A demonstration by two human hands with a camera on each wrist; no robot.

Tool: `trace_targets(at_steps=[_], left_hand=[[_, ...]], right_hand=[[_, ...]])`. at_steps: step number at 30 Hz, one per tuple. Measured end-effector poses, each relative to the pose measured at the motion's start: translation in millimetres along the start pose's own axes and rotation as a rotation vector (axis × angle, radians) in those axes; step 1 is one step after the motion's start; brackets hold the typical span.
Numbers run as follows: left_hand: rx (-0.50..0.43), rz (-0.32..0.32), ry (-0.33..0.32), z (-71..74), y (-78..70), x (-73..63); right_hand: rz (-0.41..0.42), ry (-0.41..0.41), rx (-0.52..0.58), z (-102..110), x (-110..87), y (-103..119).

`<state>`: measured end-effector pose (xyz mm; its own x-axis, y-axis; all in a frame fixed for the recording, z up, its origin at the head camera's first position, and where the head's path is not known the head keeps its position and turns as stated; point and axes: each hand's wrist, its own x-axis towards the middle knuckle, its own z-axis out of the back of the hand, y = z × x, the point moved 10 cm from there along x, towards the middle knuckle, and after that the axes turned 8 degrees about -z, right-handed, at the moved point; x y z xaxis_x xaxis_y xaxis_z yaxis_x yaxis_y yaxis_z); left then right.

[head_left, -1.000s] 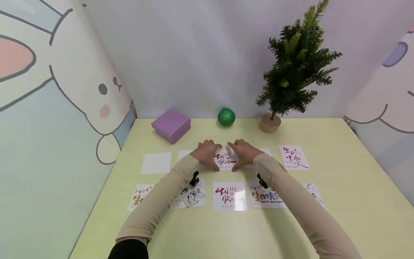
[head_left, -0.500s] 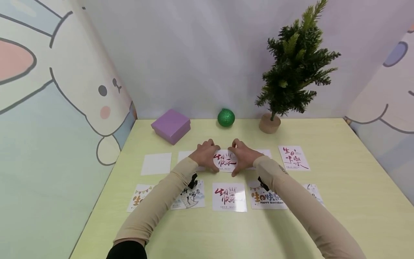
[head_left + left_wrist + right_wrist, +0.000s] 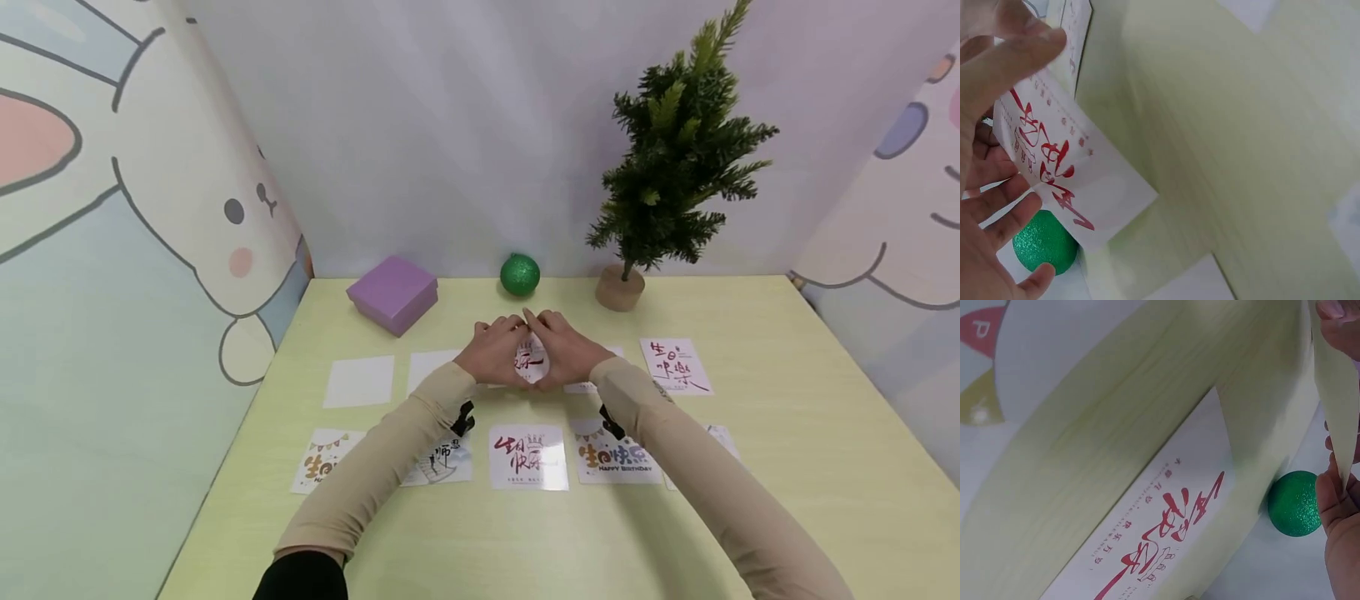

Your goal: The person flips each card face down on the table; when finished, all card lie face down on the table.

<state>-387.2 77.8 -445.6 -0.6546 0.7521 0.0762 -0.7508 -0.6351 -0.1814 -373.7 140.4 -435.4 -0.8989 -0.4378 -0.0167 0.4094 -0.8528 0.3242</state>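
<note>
Both hands meet over the back row of cards. Between them is a white greeting card (image 3: 532,361) with red brush lettering, partly covered by fingers. My left hand (image 3: 495,353) and my right hand (image 3: 567,352) pinch it from its two sides, with thumbs and forefingers close together. The left wrist view shows the printed card (image 3: 1107,194) tilted up off the table, left fingertips (image 3: 1025,190) at its edge. In the right wrist view a pale card (image 3: 1336,394), seen nearly edge-on, runs between the fingers. Another red-lettered card (image 3: 1147,525) lies flat beside the right hand.
Blank white cards (image 3: 360,382) lie left of the hands, a red-lettered card (image 3: 677,367) at right. The front row holds several printed cards (image 3: 528,457), some covered by the sleeves. Behind stand a purple box (image 3: 393,293), a green glitter ball (image 3: 520,275) and a small tree (image 3: 671,167).
The hands have drawn together around the middle back card, from apart to almost touching. Less of its lettering shows in the head view. The other cards stay in place.
</note>
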Motion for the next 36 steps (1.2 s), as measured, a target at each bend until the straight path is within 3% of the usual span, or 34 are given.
trace_targets(at_steps=[3, 5, 7, 10, 12, 14, 17, 19, 22, 25, 28, 31, 36], left_hand=[[-0.039, 0.013, -0.005, 1.0, 1.5, 3.9], [-0.12, 0.023, -0.033, 4.0, 4.4, 5.0], [-0.279, 0.025, -0.092, 10.2, 8.7, 4.4], [-0.614, -0.006, -0.174, 19.3, 13.1, 1.3], [-0.823, -0.038, -0.196, 22.7, 13.4, -0.7], [-0.943, -0.048, -0.186, 21.9, 14.6, -2.6], [-0.999, -0.027, -0.197, 21.5, 20.4, -8.4], [-0.958, -0.017, -0.231, 23.9, 25.8, -13.1], [-0.767, -0.037, -0.257, 29.1, 31.9, -18.7], [-0.463, -0.046, -0.194, 25.5, 35.2, -21.5], [-0.231, -0.034, -0.077, 11.8, 36.4, -24.0], [-0.121, -0.02, 0.016, -4.5, 37.7, -26.5], [-0.099, 0.001, 0.105, -22.3, 40.7, -30.9]], right_hand=[[-0.008, -0.009, 0.073, 7.0, -3.0, -2.8], [-0.026, -0.028, 0.148, 12.3, -5.1, -8.1], [-0.032, -0.048, 0.23, 16.2, -5.9, -12.6], [-0.022, -0.056, 0.337, 15.8, -4.2, -16.1], [-0.015, -0.043, 0.387, 11.8, -2.6, -16.5], [-0.013, -0.033, 0.432, 7.7, -1.3, -16.2], [0.003, -0.046, 0.449, 5.6, -0.2, -14.4], [0.018, -0.066, 0.407, 7.3, -0.4, -13.2], [0.064, -0.093, 0.301, 12.0, -0.6, -10.3], [0.087, -0.079, 0.218, 11.1, 1.3, -9.4], [0.065, -0.017, 0.152, 0.4, 6.2, -10.5], [0.031, 0.065, 0.079, -15.0, 11.1, -11.2], [-0.023, 0.169, -0.024, -35.9, 16.6, -14.7]])
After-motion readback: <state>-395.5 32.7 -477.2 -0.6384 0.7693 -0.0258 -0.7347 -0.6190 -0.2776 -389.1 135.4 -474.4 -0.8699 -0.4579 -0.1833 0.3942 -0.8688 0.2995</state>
